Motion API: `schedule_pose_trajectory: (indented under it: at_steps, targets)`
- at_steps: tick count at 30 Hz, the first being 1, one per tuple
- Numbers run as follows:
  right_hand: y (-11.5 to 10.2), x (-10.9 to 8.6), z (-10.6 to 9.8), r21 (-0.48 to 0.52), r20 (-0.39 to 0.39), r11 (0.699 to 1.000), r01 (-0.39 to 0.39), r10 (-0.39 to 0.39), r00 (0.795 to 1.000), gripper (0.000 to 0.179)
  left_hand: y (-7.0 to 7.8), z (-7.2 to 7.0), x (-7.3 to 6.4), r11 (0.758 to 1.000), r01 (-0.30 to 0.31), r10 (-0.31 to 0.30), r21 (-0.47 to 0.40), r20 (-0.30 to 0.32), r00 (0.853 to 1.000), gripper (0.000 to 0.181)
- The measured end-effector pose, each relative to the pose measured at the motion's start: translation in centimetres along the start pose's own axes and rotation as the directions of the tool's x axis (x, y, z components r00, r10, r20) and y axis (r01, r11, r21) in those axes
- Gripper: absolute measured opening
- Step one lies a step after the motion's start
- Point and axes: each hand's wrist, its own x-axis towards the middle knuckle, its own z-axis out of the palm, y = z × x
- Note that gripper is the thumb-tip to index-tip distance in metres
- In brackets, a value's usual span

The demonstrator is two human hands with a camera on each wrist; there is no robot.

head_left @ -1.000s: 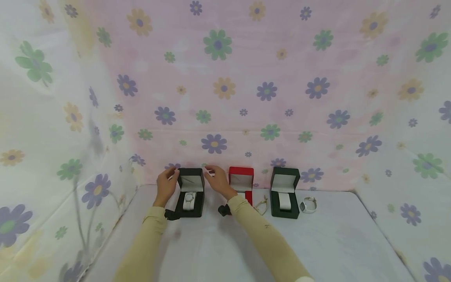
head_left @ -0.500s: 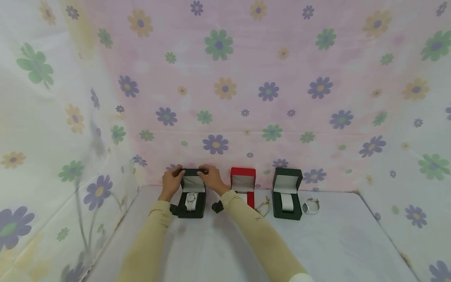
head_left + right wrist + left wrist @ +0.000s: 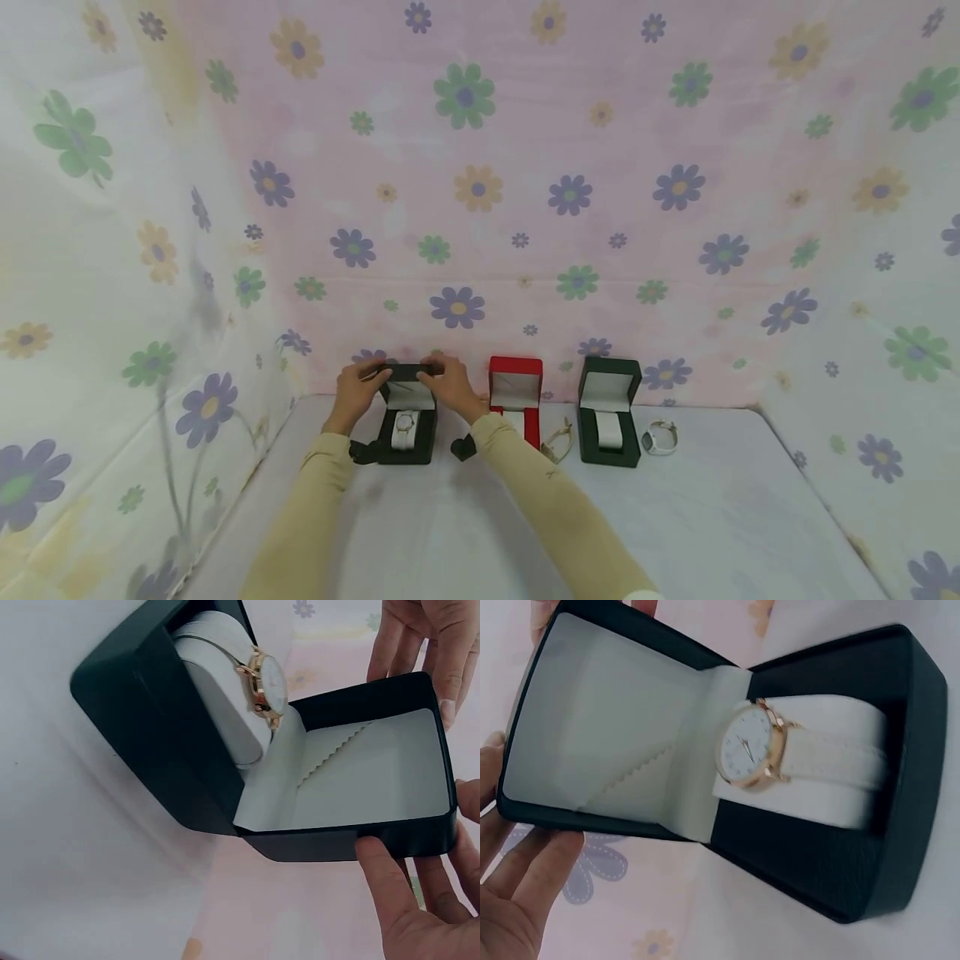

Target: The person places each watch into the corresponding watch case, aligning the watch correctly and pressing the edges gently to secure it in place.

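Observation:
A dark green watch box [image 3: 423, 442] stands with its lid up at the left of the row. On its white cushion lies a wristwatch [image 3: 405, 422] with a white strap; the left wrist view shows its gold-rimmed white dial [image 3: 746, 746]. My left hand [image 3: 354, 397] holds the lid's left corner, thumb at the front edge and fingers behind. At the right corner, my right hand [image 3: 453, 388] pinches the lid [image 3: 375, 780] the same way. The pale lid lining carries a zigzag-edged diagonal line.
Right of my hands stand a red watch box [image 3: 516, 375] and another dark green box [image 3: 609, 450], both with lids raised and white cushions. Between them lies a gold-coloured watch [image 3: 558, 440]. A pale watch [image 3: 660, 437] sits farther right. Flowered cloth [image 3: 465, 233] rises behind the table.
My hands have come in from both sides of the lid and taken hold of its corners. The lid now leans slightly farther forward.

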Motion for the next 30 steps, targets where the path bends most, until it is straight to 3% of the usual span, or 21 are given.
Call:
schedule_pose_trajectory:
  at_steps: [11,17,25,30]
  targets:
    - [1.0,-1.1,0.4,0.094,0.003,0.995,0.017,-0.018,1.000,0.028,-1.3,-0.2,-0.7,0.993,-0.113,0.113,0.041,0.017,0.994,0.042]
    - [1.0,-1.9,0.7,0.091,0.014,0.995,0.031,-0.032,0.999,0.029,-2.4,-0.4,-1.8,0.985,-0.170,0.170,0.011,0.022,0.985,0.044]
    - [1.2,-2.9,0.6,0.137,0.016,0.987,0.083,-0.086,0.996,0.028,-2.9,-0.1,-2.8,0.982,-0.189,0.189,-0.014,-0.010,0.982,0.041]
    - [1.1,-3.5,0.7,0.121,0.024,0.989,0.090,-0.094,0.995,0.026,-3.1,-0.2,-3.5,0.987,-0.157,0.157,-0.030,-0.004,0.988,0.039]
